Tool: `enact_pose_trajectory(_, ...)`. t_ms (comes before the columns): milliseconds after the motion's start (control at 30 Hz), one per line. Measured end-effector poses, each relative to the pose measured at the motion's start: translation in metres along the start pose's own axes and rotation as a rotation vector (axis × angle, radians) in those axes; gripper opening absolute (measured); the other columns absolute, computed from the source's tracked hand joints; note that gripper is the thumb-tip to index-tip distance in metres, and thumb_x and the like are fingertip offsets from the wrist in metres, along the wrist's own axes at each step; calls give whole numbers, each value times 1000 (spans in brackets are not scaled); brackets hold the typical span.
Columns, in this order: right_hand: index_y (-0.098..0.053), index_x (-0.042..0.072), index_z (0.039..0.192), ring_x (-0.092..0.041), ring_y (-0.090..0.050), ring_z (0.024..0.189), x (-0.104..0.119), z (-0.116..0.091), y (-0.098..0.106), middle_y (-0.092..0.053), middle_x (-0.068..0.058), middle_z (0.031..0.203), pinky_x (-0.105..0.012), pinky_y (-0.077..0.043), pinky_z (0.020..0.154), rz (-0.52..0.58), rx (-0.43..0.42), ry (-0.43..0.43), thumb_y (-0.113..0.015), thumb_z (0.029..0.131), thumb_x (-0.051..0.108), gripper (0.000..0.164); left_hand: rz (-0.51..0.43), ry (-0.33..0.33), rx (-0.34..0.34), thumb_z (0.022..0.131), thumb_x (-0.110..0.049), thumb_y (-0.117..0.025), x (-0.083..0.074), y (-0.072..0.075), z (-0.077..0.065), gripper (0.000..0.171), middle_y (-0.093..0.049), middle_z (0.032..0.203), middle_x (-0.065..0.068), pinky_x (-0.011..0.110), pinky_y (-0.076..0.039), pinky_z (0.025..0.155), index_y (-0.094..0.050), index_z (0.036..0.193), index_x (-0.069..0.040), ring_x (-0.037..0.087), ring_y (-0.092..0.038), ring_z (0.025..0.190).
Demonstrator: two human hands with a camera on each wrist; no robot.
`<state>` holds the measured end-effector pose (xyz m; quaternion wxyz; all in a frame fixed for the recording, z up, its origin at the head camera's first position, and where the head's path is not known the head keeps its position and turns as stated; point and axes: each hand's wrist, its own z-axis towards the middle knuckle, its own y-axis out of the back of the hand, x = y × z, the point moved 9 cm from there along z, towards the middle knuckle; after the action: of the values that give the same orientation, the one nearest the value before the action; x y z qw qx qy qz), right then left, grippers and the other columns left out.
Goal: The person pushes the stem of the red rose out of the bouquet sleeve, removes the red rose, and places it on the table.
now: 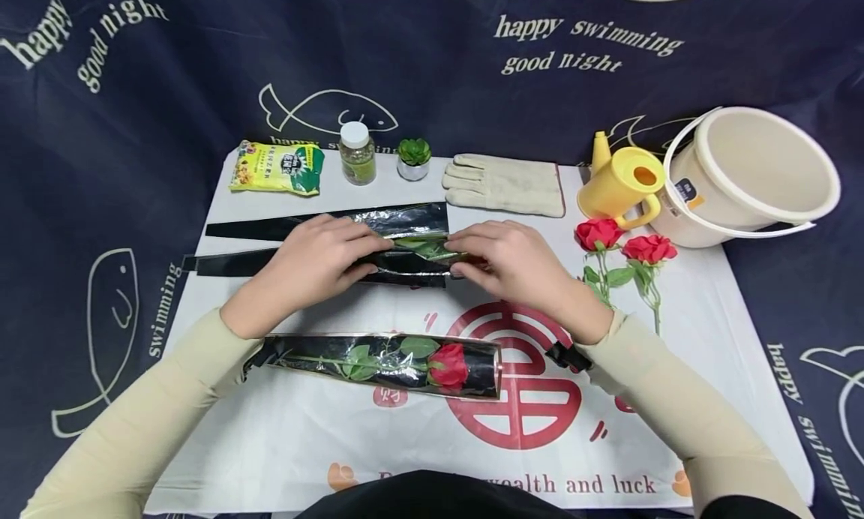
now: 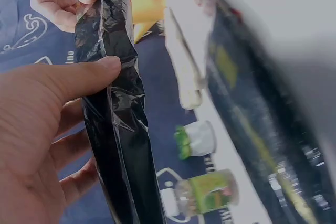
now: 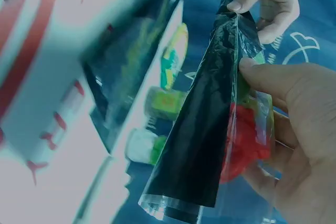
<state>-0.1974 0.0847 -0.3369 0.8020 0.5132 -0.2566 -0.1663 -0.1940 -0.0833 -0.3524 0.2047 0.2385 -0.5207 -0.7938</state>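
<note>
My left hand (image 1: 317, 260) and right hand (image 1: 513, 264) both grip a long black-and-clear flower sleeve (image 2: 118, 103) above the table. In the left wrist view the left thumb presses on its front, with fingers behind. A red rose (image 3: 244, 145) sits in the sleeve beside my right hand in the right wrist view; my right thumb lies on the sleeve's edge. Green leaves (image 1: 425, 247) show between the hands in the head view. Nearer me lies another sleeve (image 1: 398, 363) holding a red rose (image 1: 448, 367). Beyond the hands is a flat black sleeve (image 1: 398, 220).
Along the back stand a yellow-green packet (image 1: 277, 168), a capped jar (image 1: 358, 155), a small potted succulent (image 1: 413, 159) and a cloth glove (image 1: 502, 185). At right are a yellow watering can (image 1: 617, 185), a cream bucket (image 1: 715, 189) and two loose roses (image 1: 648, 249).
</note>
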Motion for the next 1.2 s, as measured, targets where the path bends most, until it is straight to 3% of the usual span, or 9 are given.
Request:
enact_pose_trajectory(200, -72, 12, 104, -16, -59, 99, 2, 2, 19, -66, 2, 106, -37, -45, 84, 0, -87, 22, -73, 82, 24, 24, -41, 15, 0, 83, -30, -73, 3, 11, 8, 41, -60, 114, -4, 40, -41, 86, -63, 121, -19, 18, -53, 104)
enact_pose_trajectory(367, -73, 12, 103, -15, -59, 98, 1, -2, 23, -66, 2, 106, -35, -44, 86, -9, -133, 40, -73, 82, 21, 23, -172, 178, 161, 83, -59, -59, 24, -4, 5, 61, -50, 128, -5, 41, -40, 91, -51, 134, -26, 17, -47, 115)
enact_pose_trajectory(533, -73, 14, 104, -15, -59, 99, -1, -4, 20, -66, 3, 106, -36, -44, 87, -33, -126, 39, -73, 81, 23, 24, -521, 385, 349, 88, -60, -49, 49, -30, -8, 59, -57, 120, -3, 37, -43, 85, -46, 137, -27, 14, -55, 102)
enact_pose_trajectory(600, -72, 15, 105, -15, -59, 100, -2, -4, 19, -66, 3, 106, -36, -44, 87, -40, -115, 39, -73, 82, 24, 26, -676, 407, 385, 90, -50, -54, 52, -36, -11, 52, -63, 104, -1, 36, -45, 74, -49, 135, -24, 14, -58, 84)
enact_pose_trajectory(700, -72, 16, 107, -15, -58, 101, -3, -5, 17, -65, 3, 108, -36, -43, 88, -47, -100, 44, -73, 82, 25, 28, -809, 409, 412, 89, -39, -64, 52, -40, -12, 48, -66, 98, -1, 36, -46, 69, -52, 132, -22, 14, -60, 76)
enact_pose_trajectory(833, -69, 16, 114, -17, -56, 106, -3, -5, 16, -63, 2, 114, -37, -39, 93, -47, -76, 47, -75, 80, 28, 37, -815, 400, 389, 86, -31, -70, 53, -40, -10, 48, -66, 101, 0, 39, -45, 78, -54, 130, -23, 13, -61, 90)
enact_pose_trajectory(1000, -64, 15, 121, -23, -49, 116, 3, -8, 14, -57, -3, 125, -41, -32, 98, -50, -107, 77, -78, 76, 34, 51, -716, 453, 290, 85, -25, -71, 61, -33, -7, 44, -64, 101, -1, 39, -44, 79, -57, 126, -27, 14, -59, 97)
enact_pose_trajectory(1100, -68, 14, 114, -23, -53, 110, 6, -13, 16, -61, -2, 119, -40, -36, 93, 7, -200, 88, -77, 78, 29, 40, -659, 473, 232, 85, -25, -71, 65, -27, -6, 44, -62, 101, -1, 37, -44, 76, -56, 127, -28, 14, -59, 95)
enact_pose_trajectory(1200, -72, 16, 100, -12, -59, 90, -7, -19, 14, -66, 7, 99, -32, -44, 80, 136, -256, -18, -73, 82, 23, 19, -655, 469, 182, 86, -24, -69, 69, -20, -3, 45, -61, 98, -1, 37, -43, 75, -54, 128, -27, 14, -59, 90)
